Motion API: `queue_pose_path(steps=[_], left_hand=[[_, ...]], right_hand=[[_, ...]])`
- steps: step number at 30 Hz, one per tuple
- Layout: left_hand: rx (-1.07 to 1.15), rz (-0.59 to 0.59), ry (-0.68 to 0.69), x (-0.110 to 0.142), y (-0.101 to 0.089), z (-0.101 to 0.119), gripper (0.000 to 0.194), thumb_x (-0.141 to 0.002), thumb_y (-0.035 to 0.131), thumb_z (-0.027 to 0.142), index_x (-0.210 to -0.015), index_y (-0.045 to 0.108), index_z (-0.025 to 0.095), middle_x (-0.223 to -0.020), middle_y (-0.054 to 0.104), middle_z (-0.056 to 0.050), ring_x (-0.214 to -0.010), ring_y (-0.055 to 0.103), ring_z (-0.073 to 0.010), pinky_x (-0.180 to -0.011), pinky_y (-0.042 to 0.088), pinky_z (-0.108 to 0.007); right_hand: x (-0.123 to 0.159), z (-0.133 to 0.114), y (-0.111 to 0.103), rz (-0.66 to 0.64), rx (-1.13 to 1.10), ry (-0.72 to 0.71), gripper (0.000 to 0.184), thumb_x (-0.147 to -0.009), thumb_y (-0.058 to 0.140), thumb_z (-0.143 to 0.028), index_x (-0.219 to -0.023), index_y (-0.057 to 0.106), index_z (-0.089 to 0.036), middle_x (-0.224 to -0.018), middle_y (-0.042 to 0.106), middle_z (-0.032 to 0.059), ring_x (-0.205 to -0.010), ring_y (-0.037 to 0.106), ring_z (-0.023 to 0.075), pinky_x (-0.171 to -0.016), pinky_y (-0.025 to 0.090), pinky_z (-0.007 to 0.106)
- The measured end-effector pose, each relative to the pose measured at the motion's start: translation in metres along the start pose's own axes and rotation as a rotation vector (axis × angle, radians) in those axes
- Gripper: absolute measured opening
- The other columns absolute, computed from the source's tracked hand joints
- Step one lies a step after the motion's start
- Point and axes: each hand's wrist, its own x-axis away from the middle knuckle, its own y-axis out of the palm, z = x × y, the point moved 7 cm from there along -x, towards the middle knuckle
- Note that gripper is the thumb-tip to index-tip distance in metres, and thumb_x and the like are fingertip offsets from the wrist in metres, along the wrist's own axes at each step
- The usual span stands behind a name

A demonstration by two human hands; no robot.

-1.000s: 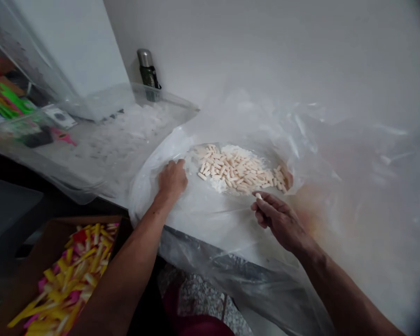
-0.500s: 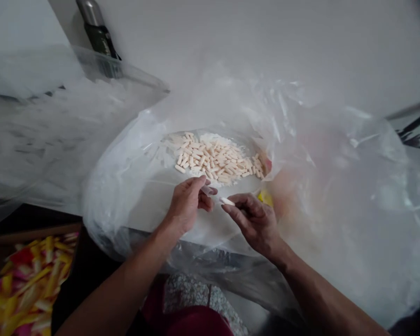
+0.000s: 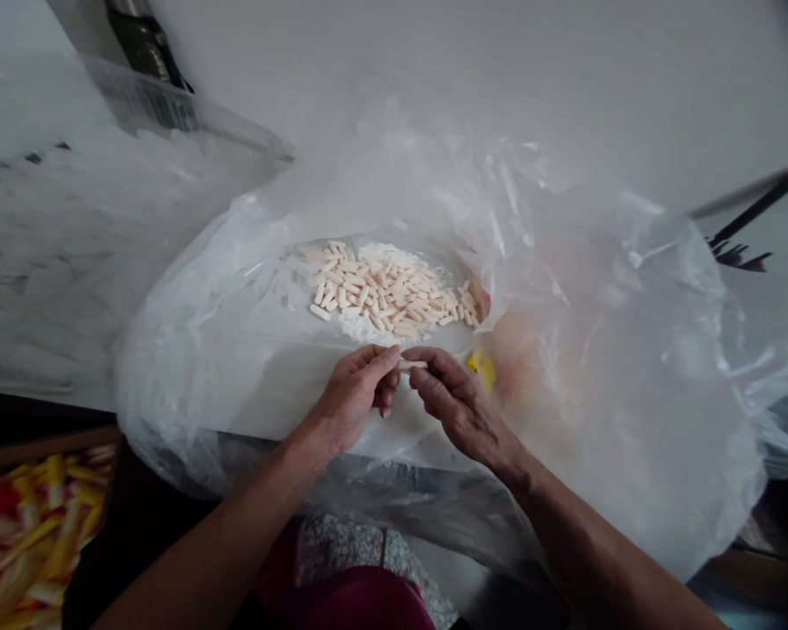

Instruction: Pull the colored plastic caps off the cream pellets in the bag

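Over the front of the plastic-covered table, my two hands meet fingertip to fingertip. My right hand (image 3: 460, 407) is closed, pinching a small pale rounded stick (image 3: 413, 365) between thumb and fingers. The stick's left end reaches the fingertips of my left hand (image 3: 355, 389), which is closed too. A small translucent sleeve showed in those left fingers half a second ago; they now mostly cover it. Just beyond both hands lies a pile of similar cream-coloured sticks (image 3: 394, 293), with white powder (image 3: 361, 329) around and under it.
A large clear plastic bag (image 3: 604, 367) spreads around the pile, with a yellow piece (image 3: 482, 367) by my right hand. Another bag of translucent pieces (image 3: 52, 254) lies left. At lower left stands a box of yellow and pink pieces (image 3: 56, 525). A dark bottle (image 3: 144, 44) stands behind.
My hands have come together, and the stick in my right hand now meets my left fingertips. The view has shifted slightly, moving the surroundings left and up.
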Motion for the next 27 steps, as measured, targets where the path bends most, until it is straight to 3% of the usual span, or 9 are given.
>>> queue_pose_path(steps=[4, 7, 9, 12, 14, 18, 20, 23, 27], left_hand=[[0.183, -0.047, -0.107, 0.0, -0.001, -0.014, 0.042, -0.07, 0.093, 0.048, -0.08, 0.067, 0.016, -0.067, 0.061, 0.003, -0.05, 0.051, -0.0076, -0.043, 0.038, -0.02], [0.226, -0.05, -0.12, 0.0, -0.004, -0.017, 0.038, -0.071, 0.092, 0.042, -0.085, 0.071, 0.014, -0.07, 0.063, 0.001, -0.052, 0.053, -0.0077, -0.044, 0.04, -0.02], [0.233, -0.05, -0.116, 0.0, -0.006, -0.014, 0.035, -0.074, 0.091, 0.039, -0.087, 0.071, 0.013, -0.073, 0.064, 0.001, -0.054, 0.054, -0.0074, -0.046, 0.041, -0.02], [0.261, -0.03, -0.112, 0.0, -0.009, -0.01, 0.031, -0.076, 0.089, 0.034, -0.085, 0.068, 0.014, -0.075, 0.063, 0.002, -0.056, 0.055, -0.0069, -0.048, 0.042, -0.019], [0.265, -0.029, -0.103, -0.001, -0.01, -0.007, 0.03, -0.075, 0.089, 0.033, -0.086, 0.067, 0.015, -0.075, 0.063, 0.002, -0.056, 0.055, -0.0071, -0.049, 0.043, -0.02], [0.247, -0.048, -0.095, 0.0, -0.01, -0.007, 0.034, -0.073, 0.091, 0.034, -0.088, 0.067, 0.014, -0.077, 0.063, 0.002, -0.057, 0.055, -0.0074, -0.048, 0.044, -0.02], [0.242, -0.048, -0.091, 0.0, -0.01, -0.007, 0.034, -0.073, 0.09, 0.035, -0.087, 0.067, 0.014, -0.076, 0.063, 0.002, -0.057, 0.055, -0.0074, -0.048, 0.044, -0.02], [0.231, -0.053, -0.087, -0.001, -0.01, -0.007, 0.033, -0.074, 0.089, 0.036, -0.085, 0.067, 0.014, -0.076, 0.062, 0.002, -0.056, 0.054, -0.0072, -0.048, 0.044, -0.02], [0.222, -0.056, -0.072, -0.001, -0.011, -0.007, 0.034, -0.073, 0.09, 0.037, -0.086, 0.068, 0.014, -0.076, 0.063, 0.001, -0.057, 0.055, -0.0075, -0.048, 0.044, -0.02]], right_hand=[[-0.001, -0.008, 0.006, -0.015, 0.138, -0.151, 0.039, -0.112, 0.047, -0.043, -0.141, 0.066, -0.025, -0.119, 0.075, 0.0093, -0.108, 0.07, 0.0223, -0.098, 0.056, 0.037], [0.0, -0.006, 0.011, -0.067, 0.169, -0.179, 0.048, -0.112, 0.047, -0.045, -0.154, 0.057, -0.023, -0.112, 0.076, 0.0092, -0.103, 0.072, 0.0221, -0.095, 0.057, 0.036], [-0.003, 0.002, 0.002, -0.013, 0.183, -0.118, 0.054, -0.11, 0.052, -0.049, -0.155, 0.055, -0.021, -0.092, 0.073, 0.0042, -0.083, 0.069, 0.0183, -0.08, 0.056, 0.031], [-0.012, 0.021, -0.025, 0.125, 0.264, 0.009, 0.045, -0.106, 0.057, -0.052, -0.135, 0.07, -0.02, -0.077, 0.065, 0.0002, -0.068, 0.06, 0.0152, -0.067, 0.049, 0.027], [-0.019, 0.038, -0.046, 0.17, 0.368, 0.129, 0.039, -0.104, 0.058, -0.047, -0.127, 0.073, -0.018, -0.077, 0.067, 0.0014, -0.069, 0.061, 0.0165, -0.069, 0.049, 0.028], [-0.022, 0.063, -0.092, 0.234, 0.678, 0.385, 0.043, -0.102, 0.057, -0.037, -0.137, 0.069, -0.014, -0.091, 0.076, 0.0098, -0.083, 0.069, 0.0237, -0.08, 0.048, 0.033], [-0.018, 0.067, -0.108, 0.248, 0.795, 0.455, 0.038, -0.104, 0.053, -0.041, -0.125, 0.074, -0.017, -0.099, 0.078, 0.0131, -0.091, 0.071, 0.0271, -0.081, 0.047, 0.034], [-0.012, 0.07, -0.116, 0.214, 0.914, 0.524, 0.041, -0.105, 0.051, -0.051, -0.11, 0.077, -0.02, -0.102, 0.08, 0.015, -0.096, 0.073, 0.0307, -0.078, 0.046, 0.035], [-0.015, 0.079, -0.105, 0.087, 1.006, 0.54, 0.04, -0.105, 0.053, -0.052, -0.108, 0.076, -0.019, -0.11, 0.079, 0.0163, -0.101, 0.073, 0.0313, -0.079, 0.045, 0.035]])
